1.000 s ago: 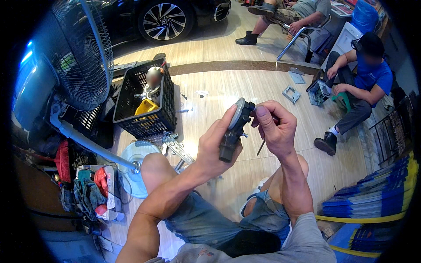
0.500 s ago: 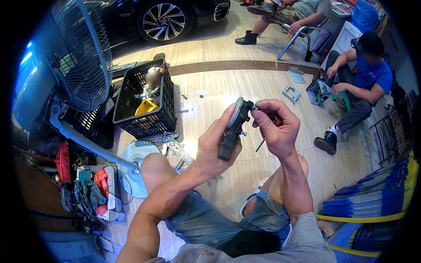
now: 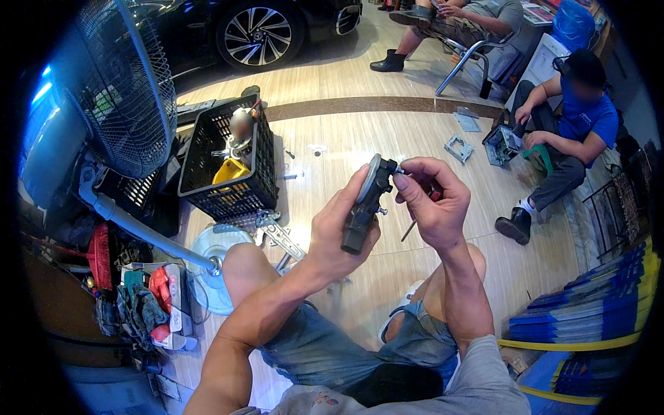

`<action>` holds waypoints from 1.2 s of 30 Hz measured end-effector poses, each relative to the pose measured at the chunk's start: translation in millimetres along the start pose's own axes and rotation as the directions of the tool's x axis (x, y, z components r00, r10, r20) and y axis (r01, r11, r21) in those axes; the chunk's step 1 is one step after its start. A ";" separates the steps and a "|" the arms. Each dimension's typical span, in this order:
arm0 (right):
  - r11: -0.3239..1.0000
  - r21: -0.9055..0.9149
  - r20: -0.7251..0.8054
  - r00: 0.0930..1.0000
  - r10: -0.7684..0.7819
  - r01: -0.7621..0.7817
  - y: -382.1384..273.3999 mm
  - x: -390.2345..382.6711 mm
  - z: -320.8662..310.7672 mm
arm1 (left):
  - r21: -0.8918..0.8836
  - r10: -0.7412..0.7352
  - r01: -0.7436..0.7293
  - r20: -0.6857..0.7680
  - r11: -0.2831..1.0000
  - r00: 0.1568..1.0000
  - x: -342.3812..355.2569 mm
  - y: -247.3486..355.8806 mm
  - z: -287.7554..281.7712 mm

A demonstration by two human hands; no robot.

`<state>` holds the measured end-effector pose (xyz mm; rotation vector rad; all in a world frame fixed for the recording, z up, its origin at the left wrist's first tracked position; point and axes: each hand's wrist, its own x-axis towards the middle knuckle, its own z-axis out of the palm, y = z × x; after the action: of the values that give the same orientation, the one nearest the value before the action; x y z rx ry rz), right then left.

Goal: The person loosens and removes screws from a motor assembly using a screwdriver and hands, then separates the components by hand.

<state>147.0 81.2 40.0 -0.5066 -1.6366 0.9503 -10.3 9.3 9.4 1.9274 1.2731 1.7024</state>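
My left hand (image 3: pixel 332 235) is closed around a dark motor-like part (image 3: pixel 356 228), which has a round grey disc on one side and a black cylinder pointing down. A small silver screw sticks out of its right side. At the part's upper right, my right hand (image 3: pixel 439 204) pinches a small silver piece (image 3: pixel 399 171), apparently a screw, against it with thumb and forefinger. That same hand's curled fingers also keep a screwdriver (image 3: pixel 409 230); its thin shaft points down and left, and its red handle is mostly hidden. Both hands are above my knees.
A black plastic crate (image 3: pixel 228 187) with metal and yellow parts stands ahead left, with a fan (image 3: pixel 124 90) beside it. Metal brackets (image 3: pixel 283 238) lie on the floor. At right, a seated person (image 3: pixel 584 111) handles a metal box (image 3: pixel 503 145). Another sits farther back near a black car (image 3: pixel 311 28).
My hands and the dark part have shifted very slightly left, with both grips kept. The person in the chair at the back has raised a hand.
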 end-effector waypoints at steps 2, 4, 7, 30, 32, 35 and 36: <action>0.999 -0.037 0.008 1.000 0.011 -0.011 -0.8 0.3 -0.9 | -0.003 0.002 -0.002 -0.002 1.000 1.000 0.0 0.4 -0.4; 0.999 -0.023 -0.003 0.999 0.034 -0.034 -4.6 0.6 0.7 | -0.004 0.001 -0.001 -0.001 1.000 1.000 -0.2 0.3 -0.5; 0.998 -0.020 -0.008 0.998 0.064 -0.064 -5.4 0.1 0.3 | 0.011 -0.006 0.006 -0.003 1.000 1.000 -1.0 -0.4 0.0; 0.949 -0.311 0.070 0.994 0.084 -0.058 5.3 1.7 6.8 | -0.576 -0.554 0.559 0.209 0.597 0.806 9.4 7.5 -10.0; 0.924 -0.382 0.102 0.993 0.062 -0.018 3.1 1.7 4.8 | -0.591 -0.587 0.588 0.225 0.552 0.777 9.2 7.8 -11.4; 0.921 -0.388 0.132 0.987 0.087 -0.030 -1.7 2.0 5.5 | -0.635 -0.596 0.607 0.272 0.478 0.755 10.6 5.1 -14.6; 0.922 -0.387 0.133 0.987 0.089 -0.031 -1.1 2.2 6.6 | -0.664 -0.571 0.597 0.301 0.449 0.764 11.3 3.8 -15.4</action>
<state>140.3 80.1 41.8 -0.7706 -1.9663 0.7232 -23.4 10.3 23.8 0.8650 0.8544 1.4373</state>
